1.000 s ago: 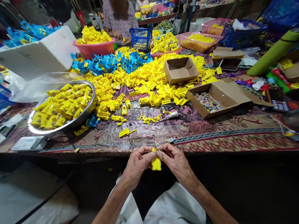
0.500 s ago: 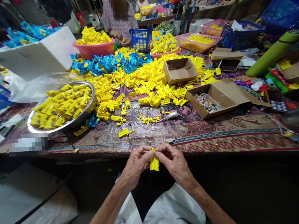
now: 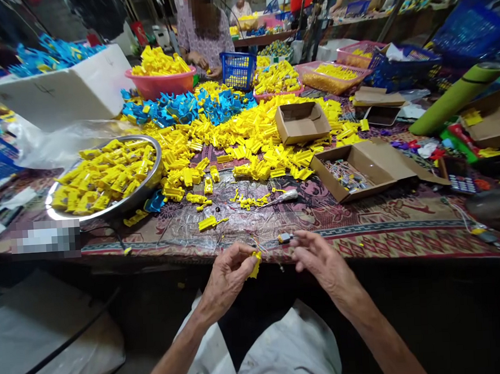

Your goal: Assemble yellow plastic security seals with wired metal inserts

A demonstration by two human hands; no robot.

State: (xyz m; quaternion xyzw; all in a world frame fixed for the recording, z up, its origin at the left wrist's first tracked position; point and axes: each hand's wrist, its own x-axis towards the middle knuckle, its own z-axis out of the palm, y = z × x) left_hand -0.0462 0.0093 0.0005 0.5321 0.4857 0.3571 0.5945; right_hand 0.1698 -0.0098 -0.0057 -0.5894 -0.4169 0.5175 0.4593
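My left hand is closed on a small yellow plastic part, held just below the table's front edge. My right hand is off the part and a little to the right, fingers loosely apart, fingertips beside a small motor with thin wires lying on the patterned cloth. A few loose yellow pieces lie on clear plastic sheet in front of me.
A metal bowl of yellow parts stands at the left. A big yellow pile and blue parts fill the middle. Two open cardboard boxes sit at the right. A person works across the table.
Both hands were together on the yellow part. My right hand has let go and moved right and up toward the motor; the left keeps the part.
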